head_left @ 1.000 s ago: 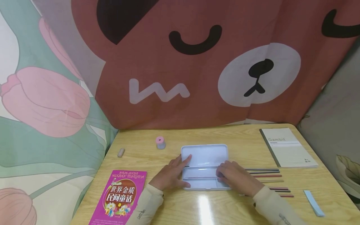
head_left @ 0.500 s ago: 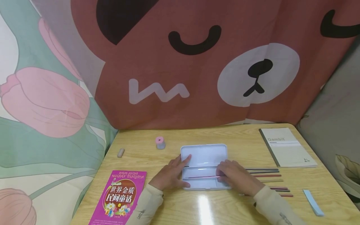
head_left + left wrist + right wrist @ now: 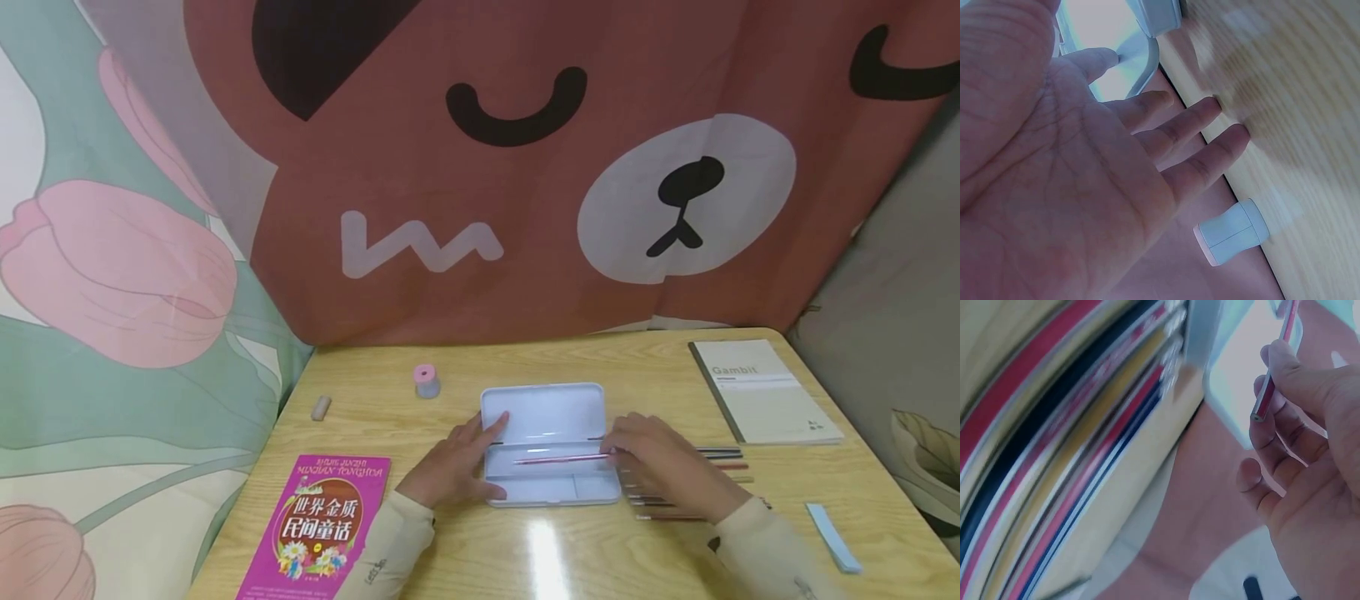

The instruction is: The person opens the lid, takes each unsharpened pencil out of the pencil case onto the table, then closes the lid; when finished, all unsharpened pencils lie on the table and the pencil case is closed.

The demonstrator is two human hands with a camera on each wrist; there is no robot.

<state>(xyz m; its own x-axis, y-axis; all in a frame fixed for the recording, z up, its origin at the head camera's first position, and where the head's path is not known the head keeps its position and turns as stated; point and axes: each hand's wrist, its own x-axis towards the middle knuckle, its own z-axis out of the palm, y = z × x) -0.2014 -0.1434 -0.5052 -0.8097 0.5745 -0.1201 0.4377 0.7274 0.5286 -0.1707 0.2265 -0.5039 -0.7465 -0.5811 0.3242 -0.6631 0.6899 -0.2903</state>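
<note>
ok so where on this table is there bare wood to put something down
Bare wood lies between the pink-topped sharpener, the small beige eraser and the magenta book; also along the near edge below the open pale-blue tin case. Behind the case, up to the grey notebook, is free too. It is crowded right of the case: loose pencils under the right hand.

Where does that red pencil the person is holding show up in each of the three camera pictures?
Head: red pencil lies level over the open white case, pinched by the right hand.
Left wrist: not in view.
Right wrist: top right, between fingers.
Shared landmark: the white case.
</note>
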